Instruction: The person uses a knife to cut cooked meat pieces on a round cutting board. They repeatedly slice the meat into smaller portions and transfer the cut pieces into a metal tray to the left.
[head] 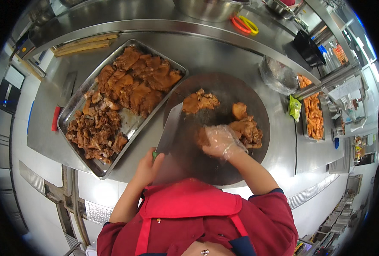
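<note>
My left hand [149,168] is bare and closed around the green handle of a cleaver [170,126], whose broad blade points up over the left part of a round, dark chopping block [215,81]. In a clear plastic glove, my right hand [219,141] grips a piece of brown cooked meat [203,137] on the block. Cut meat [200,101] lies near the blade's tip. More meat pieces [248,128] are beside and partly behind my right hand. At the left, a steel tray [147,123] holds flat brown meat slabs [144,80] and a heap of bony pieces [95,134].
A second knife with a red handle [55,118] lies left of the tray. Wooden sticks [83,44] are behind it. A raised steel shelf [163,25] crosses the far side. Right of the block stand a plastic-covered pot [278,75], a green packet [294,108] and another food tray [313,116].
</note>
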Demonstrator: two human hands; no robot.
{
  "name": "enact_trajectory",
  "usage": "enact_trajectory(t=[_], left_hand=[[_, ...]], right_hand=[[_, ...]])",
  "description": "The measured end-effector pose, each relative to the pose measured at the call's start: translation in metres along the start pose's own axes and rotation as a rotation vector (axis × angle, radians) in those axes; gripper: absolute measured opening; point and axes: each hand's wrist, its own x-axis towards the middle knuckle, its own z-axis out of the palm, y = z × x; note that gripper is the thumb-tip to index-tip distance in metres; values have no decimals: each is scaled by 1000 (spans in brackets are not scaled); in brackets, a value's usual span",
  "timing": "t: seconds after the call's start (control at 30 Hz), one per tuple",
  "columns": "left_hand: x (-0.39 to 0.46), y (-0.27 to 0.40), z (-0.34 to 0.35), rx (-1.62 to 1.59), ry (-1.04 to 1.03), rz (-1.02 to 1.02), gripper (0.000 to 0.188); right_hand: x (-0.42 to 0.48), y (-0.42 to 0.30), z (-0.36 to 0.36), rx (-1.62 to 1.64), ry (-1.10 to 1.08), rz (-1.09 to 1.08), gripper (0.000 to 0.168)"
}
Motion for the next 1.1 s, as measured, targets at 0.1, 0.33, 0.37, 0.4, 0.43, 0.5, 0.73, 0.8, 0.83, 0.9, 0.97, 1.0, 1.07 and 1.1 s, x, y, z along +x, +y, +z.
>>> enact_trajectory(t=[0.1, 0.33, 0.37, 0.4, 0.43, 0.5, 0.73, 0.8, 0.83, 0.9, 0.97, 1.0, 1.07, 1.1], left_hand=[[-5, 17, 7, 18, -50, 51, 46], [-13, 56, 56, 271, -296, 342, 39], [-15, 59, 64, 320, -335, 331, 38], [-18, 62, 70, 321, -347, 387, 37], [-20, 64, 76, 355, -367, 379, 37], [-19, 66, 84, 446, -400, 354, 36], [-15, 62, 89, 500, -407, 345, 35], [-12, 60, 87, 491, -420, 327, 35], [-12, 59, 86, 484, -426, 344, 35], [-11, 57, 86, 484, -430, 348, 35], [-9, 55, 86, 497, -433, 375, 35], [-9, 54, 86, 512, -439, 373, 35], [-9, 53, 87, 545, -461, 398, 36], [-9, 52, 87, 570, -469, 397, 36]], right_hand=[[-46, -8, 19, -122, 93, 24, 44], [-120, 18, 77, 77, 515, 267, 63], [-129, 19, 85, 165, 561, 331, 63], [-136, 20, 93, 252, 608, 391, 62], [-141, 20, 99, 356, 629, 487, 62], [-144, 19, 107, 502, 677, 487, 51], [-122, 8, 106, 1261, 601, 661, 52], [-122, 2, 104, 1404, 630, 638, 56], [-122, -2, 104, 976, 693, 639, 57], [-122, -7, 103, 119, 743, 589, 60], [-120, -8, 101, 262, 730, 544, 60], [-119, -7, 100, 251, 728, 499, 59], [-119, -6, 98, 269, 650, 485, 58], [-120, -5, 97, 298, 575, 514, 57]])
